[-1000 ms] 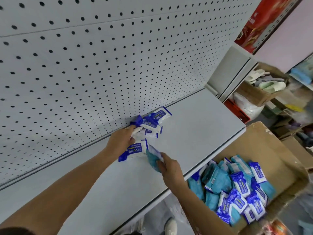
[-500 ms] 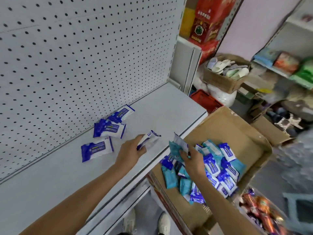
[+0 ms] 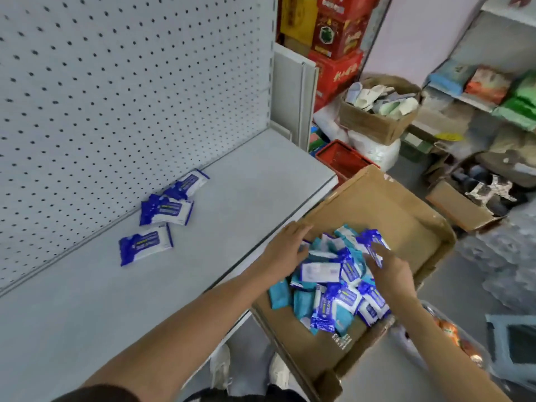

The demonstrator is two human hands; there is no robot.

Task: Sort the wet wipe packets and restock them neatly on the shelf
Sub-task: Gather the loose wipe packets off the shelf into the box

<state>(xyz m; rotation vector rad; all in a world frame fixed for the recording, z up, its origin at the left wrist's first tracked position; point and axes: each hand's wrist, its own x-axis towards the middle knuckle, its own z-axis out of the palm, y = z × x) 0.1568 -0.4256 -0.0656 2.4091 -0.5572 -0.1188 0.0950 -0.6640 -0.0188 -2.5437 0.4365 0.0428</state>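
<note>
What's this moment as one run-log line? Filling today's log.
left hand open over cardboard box | right hand open on packet pile | blue packets on shelf

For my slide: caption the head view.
Both hands reach into the box of packets; blue ones on the shelf.

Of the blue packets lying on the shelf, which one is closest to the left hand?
The single blue packet lying apart at the front of the row is nearest the left hand. The other shelf packets overlap farther back along the pegboard.
</note>
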